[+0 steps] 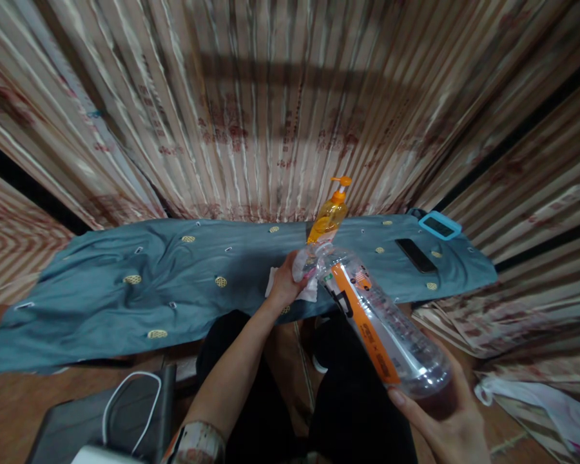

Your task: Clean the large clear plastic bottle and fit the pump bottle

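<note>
A large clear plastic bottle (406,328) with an orange-and-white label lies tilted across the view, its neck pointing up and to the left. Around its base, my right hand (449,419) is closed. My left hand (285,283) grips a small clear cup (303,263) at the bottle's mouth; the fingers partly cover it. Whether any liquid is in the bottle or cup, I cannot tell. Below the cup a white tissue (310,294) lies on the cloth. Just behind stands a pump bottle (326,219) of yellow liquid with an orange pump top.
A teal patterned cloth (174,290) covers the narrow table. On its right lie a black phone (415,256) and a blue-framed device (439,225). Striped curtains (270,96) hang close behind and at both sides. A white cable (130,380) loops over a dark surface at lower left.
</note>
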`<move>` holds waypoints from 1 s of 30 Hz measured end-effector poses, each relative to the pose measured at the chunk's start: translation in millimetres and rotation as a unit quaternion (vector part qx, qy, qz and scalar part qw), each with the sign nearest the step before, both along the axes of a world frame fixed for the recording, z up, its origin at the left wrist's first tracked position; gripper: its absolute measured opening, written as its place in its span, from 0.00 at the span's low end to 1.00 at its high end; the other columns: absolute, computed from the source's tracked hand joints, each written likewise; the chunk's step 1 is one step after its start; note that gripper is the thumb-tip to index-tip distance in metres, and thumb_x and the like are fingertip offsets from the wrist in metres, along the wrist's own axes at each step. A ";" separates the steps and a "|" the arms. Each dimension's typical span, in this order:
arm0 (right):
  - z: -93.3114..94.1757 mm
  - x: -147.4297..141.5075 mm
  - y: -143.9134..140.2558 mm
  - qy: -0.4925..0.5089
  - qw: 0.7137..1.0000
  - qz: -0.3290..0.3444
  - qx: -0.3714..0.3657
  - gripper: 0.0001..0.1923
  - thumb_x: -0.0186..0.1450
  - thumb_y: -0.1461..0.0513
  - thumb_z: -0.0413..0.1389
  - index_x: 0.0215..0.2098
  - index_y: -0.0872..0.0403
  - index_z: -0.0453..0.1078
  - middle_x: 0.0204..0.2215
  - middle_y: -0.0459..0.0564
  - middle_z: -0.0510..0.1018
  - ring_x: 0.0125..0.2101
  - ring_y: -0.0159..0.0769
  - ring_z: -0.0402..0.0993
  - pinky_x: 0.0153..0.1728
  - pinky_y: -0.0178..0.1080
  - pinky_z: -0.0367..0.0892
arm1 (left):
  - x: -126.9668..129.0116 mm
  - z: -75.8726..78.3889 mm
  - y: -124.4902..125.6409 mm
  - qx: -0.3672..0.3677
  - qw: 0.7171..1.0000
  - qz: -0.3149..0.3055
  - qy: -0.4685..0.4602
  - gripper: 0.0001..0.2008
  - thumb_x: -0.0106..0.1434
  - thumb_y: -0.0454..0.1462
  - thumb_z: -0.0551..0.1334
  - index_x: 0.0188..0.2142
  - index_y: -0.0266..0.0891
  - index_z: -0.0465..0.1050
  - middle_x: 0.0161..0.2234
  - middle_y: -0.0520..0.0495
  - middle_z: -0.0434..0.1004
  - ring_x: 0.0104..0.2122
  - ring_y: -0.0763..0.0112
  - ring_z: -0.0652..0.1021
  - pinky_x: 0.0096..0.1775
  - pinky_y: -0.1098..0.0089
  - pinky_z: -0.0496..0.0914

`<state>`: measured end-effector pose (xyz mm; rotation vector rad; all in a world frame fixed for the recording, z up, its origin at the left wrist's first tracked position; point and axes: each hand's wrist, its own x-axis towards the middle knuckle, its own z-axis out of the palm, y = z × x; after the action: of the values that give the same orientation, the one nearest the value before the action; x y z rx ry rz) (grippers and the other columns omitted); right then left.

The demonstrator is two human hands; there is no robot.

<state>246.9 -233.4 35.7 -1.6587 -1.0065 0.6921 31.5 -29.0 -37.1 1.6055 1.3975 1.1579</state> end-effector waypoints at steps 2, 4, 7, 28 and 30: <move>-0.2 0.2 0.1 0.002 1.000 0.001 0.000 0.50 0.47 0.52 0.72 0.65 0.53 0.61 0.59 0.59 0.74 0.57 0.60 0.73 0.55 0.49 0.73 | -0.6 0.7 -0.5 0.005 1.000 -0.010 0.012 0.30 0.55 0.36 0.69 0.57 0.40 0.65 0.48 0.44 0.82 0.47 0.56 0.82 0.49 0.60 0.75; -0.1 0.2 0.2 -0.007 1.000 -0.002 0.000 0.51 0.47 0.52 0.72 0.65 0.54 0.61 0.59 0.59 0.74 0.58 0.61 0.72 0.56 0.51 0.72 | -1.1 0.4 -0.4 0.012 1.000 -0.017 0.020 0.30 0.56 0.37 0.69 0.58 0.41 0.65 0.49 0.44 0.81 0.48 0.56 0.81 0.49 0.60 0.75; -0.4 0.3 0.0 -0.009 1.000 -0.002 -0.001 0.51 0.47 0.51 0.72 0.65 0.54 0.61 0.59 0.60 0.74 0.58 0.62 0.72 0.58 0.52 0.70 | -1.2 -0.9 0.4 0.019 0.999 -0.017 0.027 0.30 0.56 0.37 0.69 0.58 0.41 0.65 0.50 0.44 0.81 0.48 0.56 0.81 0.50 0.60 0.75; -33.4 23.3 3.0 0.084 0.992 0.096 -0.003 0.47 0.50 0.57 0.74 0.64 0.50 0.61 0.56 0.57 0.79 0.53 0.54 0.79 0.50 0.45 0.77 | -1.0 0.8 0.8 0.017 1.000 -0.005 0.025 0.30 0.55 0.33 0.68 0.57 0.39 0.64 0.52 0.44 0.80 0.51 0.57 0.80 0.54 0.60 0.73; -29.7 19.9 3.1 0.081 0.993 0.086 -0.005 0.47 0.49 0.56 0.74 0.63 0.51 0.62 0.55 0.57 0.80 0.52 0.54 0.80 0.49 0.45 0.77 | -1.3 0.8 0.4 0.016 0.999 -0.005 0.028 0.30 0.55 0.34 0.68 0.57 0.39 0.64 0.52 0.43 0.79 0.51 0.57 0.80 0.53 0.60 0.73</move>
<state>266.8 -230.3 6.0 -1.5081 -1.0380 0.9326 30.1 -28.6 -36.4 1.6770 1.4120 1.1429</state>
